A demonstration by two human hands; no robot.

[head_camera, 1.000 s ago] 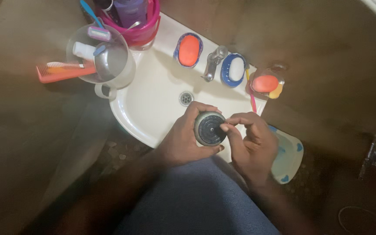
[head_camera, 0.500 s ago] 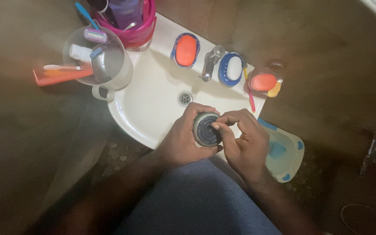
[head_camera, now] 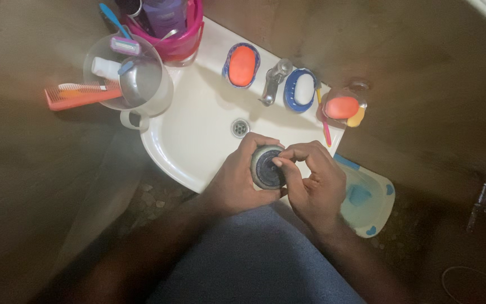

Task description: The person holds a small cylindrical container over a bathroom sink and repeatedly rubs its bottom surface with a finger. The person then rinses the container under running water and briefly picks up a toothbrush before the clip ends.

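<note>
**Round disc held on edge over the sink rim, face worked by the right fingertips**

The round grey disc (head_camera: 266, 168) is gripped by the left hand (head_camera: 236, 179), whose fingers are curled closed around its rim from the left and from above, with the thumb seen at the lower edge. The disc is held on edge, its dark ribbed face turned up and to the right, towards the right hand (head_camera: 315, 183). No long axis is presented; the piece is circular.

The right hand is set just beside the disc on its right. Its thumb and forefinger are pinched together and laid on the centre of the dark face; whether a small part is nipped between them cannot be told. The remaining fingers are folded loosely.

Both hands are touching the disc, the left bearing it, the right working on it.

The disc is located over the front rim of the white washbasin (head_camera: 198, 132), below and to the right of the drain (head_camera: 239, 128) and well clear of the tap (head_camera: 273, 81). A light blue tub (head_camera: 373, 209) is noted under the right hand.
</note>
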